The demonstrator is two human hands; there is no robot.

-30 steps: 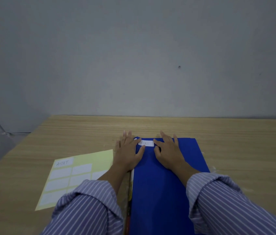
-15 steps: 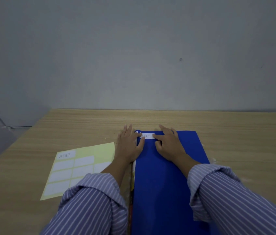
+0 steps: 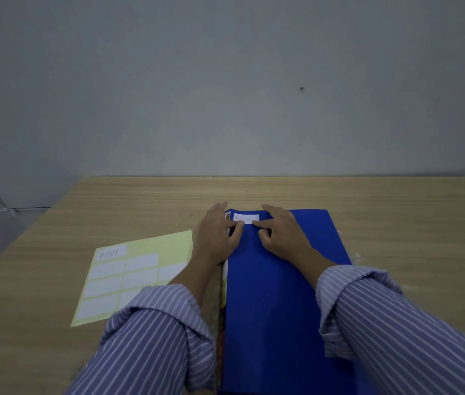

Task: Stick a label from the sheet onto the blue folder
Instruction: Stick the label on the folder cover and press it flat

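A blue folder (image 3: 271, 295) lies lengthwise on the wooden table in front of me. A small white label (image 3: 246, 218) with faint writing sits at the folder's far left corner. My left hand (image 3: 218, 233) rests flat at the folder's left edge, its thumb touching the label's lower left edge. My right hand (image 3: 282, 233) lies on the folder, its index fingertip pressing on the label's lower right corner. A yellow label sheet (image 3: 137, 273) with several white labels, one marked ASSET, lies to the left.
The wooden table (image 3: 396, 212) reaches to a grey wall at the back. Its left edge runs diagonally at the left. Something with a yellow and red edge (image 3: 221, 323) pokes out under the folder's left side. Striped sleeves cover both forearms.
The view has shifted a little, so the table sits higher in frame. My right index finger has moved along the label's lower edge and my left thumb now touches the label.
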